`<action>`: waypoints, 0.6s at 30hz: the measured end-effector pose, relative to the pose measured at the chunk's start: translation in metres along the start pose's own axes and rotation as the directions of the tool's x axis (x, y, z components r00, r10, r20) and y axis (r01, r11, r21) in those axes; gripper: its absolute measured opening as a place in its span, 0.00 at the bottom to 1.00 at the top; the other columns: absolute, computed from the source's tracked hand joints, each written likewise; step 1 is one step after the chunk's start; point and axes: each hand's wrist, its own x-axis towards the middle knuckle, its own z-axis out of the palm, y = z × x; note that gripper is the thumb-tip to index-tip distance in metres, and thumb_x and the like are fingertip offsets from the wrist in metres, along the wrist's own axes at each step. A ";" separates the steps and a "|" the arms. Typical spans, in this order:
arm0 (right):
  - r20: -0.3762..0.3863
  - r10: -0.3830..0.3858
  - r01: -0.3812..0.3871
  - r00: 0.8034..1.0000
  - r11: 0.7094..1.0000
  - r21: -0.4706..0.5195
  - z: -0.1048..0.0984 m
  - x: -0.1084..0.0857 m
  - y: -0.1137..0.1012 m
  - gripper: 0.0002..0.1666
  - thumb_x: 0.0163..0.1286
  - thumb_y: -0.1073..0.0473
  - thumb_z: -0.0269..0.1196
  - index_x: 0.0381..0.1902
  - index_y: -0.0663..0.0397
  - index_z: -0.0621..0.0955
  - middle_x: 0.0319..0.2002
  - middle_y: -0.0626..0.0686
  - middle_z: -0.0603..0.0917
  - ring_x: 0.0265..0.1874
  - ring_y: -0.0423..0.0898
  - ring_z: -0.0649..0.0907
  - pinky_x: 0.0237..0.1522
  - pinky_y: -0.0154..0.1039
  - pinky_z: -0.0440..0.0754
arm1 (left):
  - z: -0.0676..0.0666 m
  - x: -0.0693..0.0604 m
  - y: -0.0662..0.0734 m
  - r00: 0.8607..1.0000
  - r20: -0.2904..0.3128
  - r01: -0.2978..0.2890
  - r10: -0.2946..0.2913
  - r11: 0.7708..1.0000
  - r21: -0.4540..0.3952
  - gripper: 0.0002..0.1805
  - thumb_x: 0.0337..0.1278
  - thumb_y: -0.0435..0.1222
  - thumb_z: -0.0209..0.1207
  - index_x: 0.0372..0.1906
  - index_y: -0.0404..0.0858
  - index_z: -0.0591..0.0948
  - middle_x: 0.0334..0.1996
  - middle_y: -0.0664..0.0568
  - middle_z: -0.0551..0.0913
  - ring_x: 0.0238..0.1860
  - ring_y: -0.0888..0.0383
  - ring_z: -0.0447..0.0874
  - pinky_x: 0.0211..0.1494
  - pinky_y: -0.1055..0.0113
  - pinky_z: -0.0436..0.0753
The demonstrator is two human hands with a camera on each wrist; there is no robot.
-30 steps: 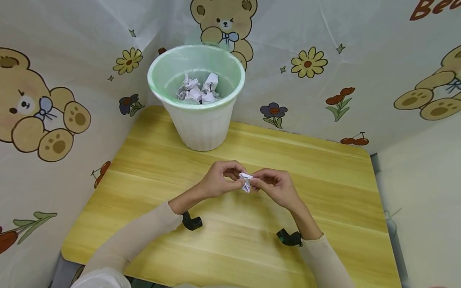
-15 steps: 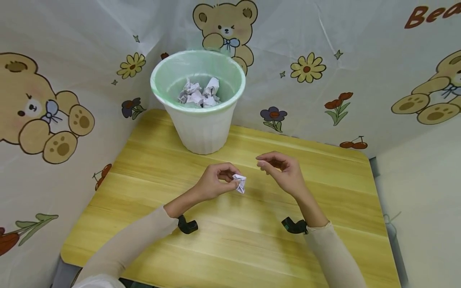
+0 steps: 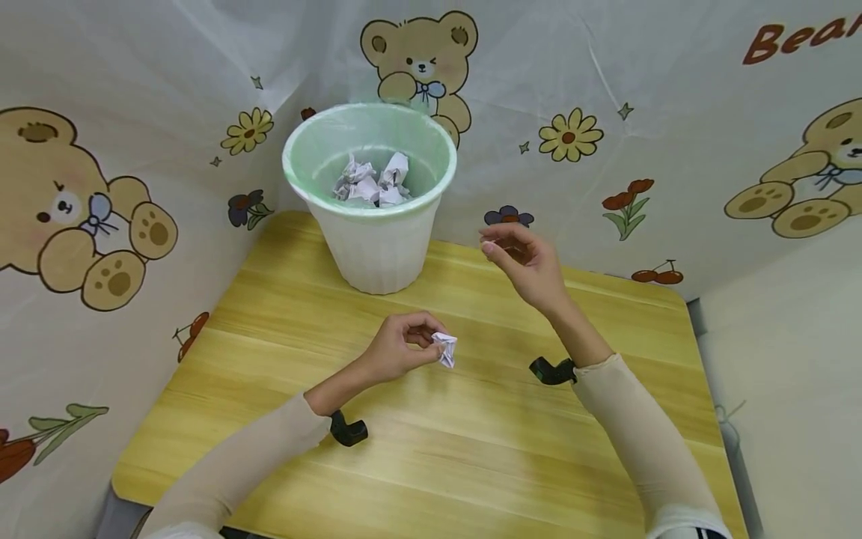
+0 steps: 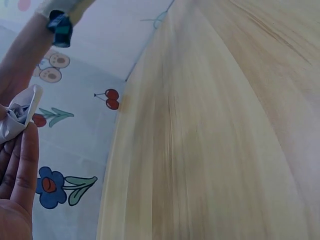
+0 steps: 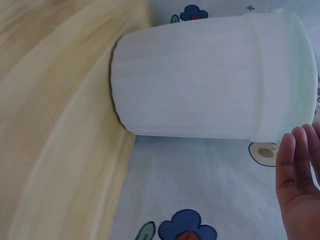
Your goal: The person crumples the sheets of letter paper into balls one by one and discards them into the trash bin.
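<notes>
A small crumpled piece of white paper (image 3: 445,349) is pinched between the thumb and fingers of my left hand (image 3: 397,349), over the middle of the table. In the left wrist view the paper (image 4: 21,114) shows at the left edge, its folds turned toward the camera. My right hand (image 3: 532,268) is raised to the right of the white bin (image 3: 382,251), apart from it, fingers loosely bent with nothing visible in them. In the right wrist view the fingers (image 5: 286,162) appear near the bin's rim. Several crumpled paper balls (image 3: 367,183) lie inside the bin, over its pale green liner.
The wood-grain table (image 3: 471,457) has its back edge against a sheet (image 3: 673,97) printed with bears and flowers. The bin stands at the table's back left. A black wrist camera (image 3: 349,429) sits on the left wrist, another black camera (image 3: 552,370) on the right.
My right hand has let go of the paper and moved up and to the right, toward the back of the table. The left hand keeps the paper and has shifted slightly left.
</notes>
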 end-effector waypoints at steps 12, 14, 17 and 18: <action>-0.011 0.029 -0.029 1.000 0.999 0.024 -0.016 0.073 -0.022 0.14 0.78 0.62 0.66 0.56 0.63 0.87 0.49 0.52 0.89 0.40 0.43 0.88 0.47 0.32 0.90 | 0.006 -0.004 -0.003 1.000 0.020 0.008 -0.007 1.000 -0.019 0.11 0.63 0.25 0.66 0.49 0.35 0.88 0.43 0.41 0.90 0.38 0.63 0.89 0.44 0.68 0.92; -0.032 0.036 -0.033 0.999 0.997 0.069 -0.015 0.088 -0.026 0.14 0.78 0.61 0.67 0.55 0.66 0.87 0.46 0.49 0.89 0.39 0.46 0.88 0.46 0.33 0.91 | 0.007 -0.004 -0.003 1.000 0.020 0.007 -0.007 1.000 -0.013 0.11 0.64 0.26 0.66 0.49 0.35 0.88 0.43 0.41 0.90 0.38 0.63 0.89 0.44 0.67 0.92; -0.034 0.065 -0.062 0.997 0.995 0.080 -0.014 0.109 -0.031 0.14 0.78 0.58 0.68 0.54 0.61 0.89 0.47 0.49 0.89 0.41 0.48 0.88 0.48 0.33 0.91 | 0.007 -0.005 -0.004 1.000 0.022 0.007 -0.007 1.000 -0.009 0.11 0.64 0.26 0.66 0.49 0.35 0.88 0.43 0.41 0.89 0.39 0.63 0.89 0.44 0.67 0.92; -0.029 0.081 -0.079 0.996 0.994 0.078 -0.013 0.115 -0.031 0.14 0.78 0.57 0.68 0.54 0.60 0.89 0.47 0.49 0.89 0.42 0.49 0.88 0.48 0.33 0.91 | 0.007 -0.005 -0.004 1.000 0.023 0.008 -0.007 1.000 -0.008 0.11 0.64 0.26 0.66 0.49 0.35 0.88 0.43 0.41 0.89 0.39 0.63 0.89 0.44 0.68 0.92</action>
